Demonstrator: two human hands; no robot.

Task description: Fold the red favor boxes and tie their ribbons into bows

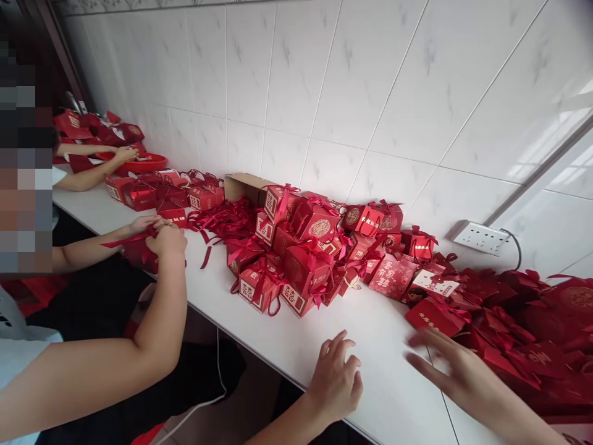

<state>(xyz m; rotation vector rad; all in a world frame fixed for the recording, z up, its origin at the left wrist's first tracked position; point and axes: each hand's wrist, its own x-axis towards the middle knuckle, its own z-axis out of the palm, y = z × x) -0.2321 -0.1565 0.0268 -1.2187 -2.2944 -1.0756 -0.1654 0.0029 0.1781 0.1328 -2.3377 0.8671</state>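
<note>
My left hand (334,378) hovers over the white table (384,364) near its front edge, fingers loosely bent and apart, with nothing in it. To its right, my right hand (451,364) is slightly blurred, its thumb and fingers spread and holding nothing. It is closest to a red gift box (433,315) with gold lettering and a ribbon, at the edge of the right-hand pile; whether they touch I cannot tell. Beyond my left hand stands a stack of red gift boxes (306,272) tied with ribbon bows. A white-topped box (435,282) lies between the two groups.
At the left, a co-worker's hands (162,235) work with red ribbon over a box. Farther off, another person's hands (127,154) are at a red basin (148,163). Loose ribbons (227,219) lie by a cardboard box (245,185). A power strip (482,238) is on the tiled wall.
</note>
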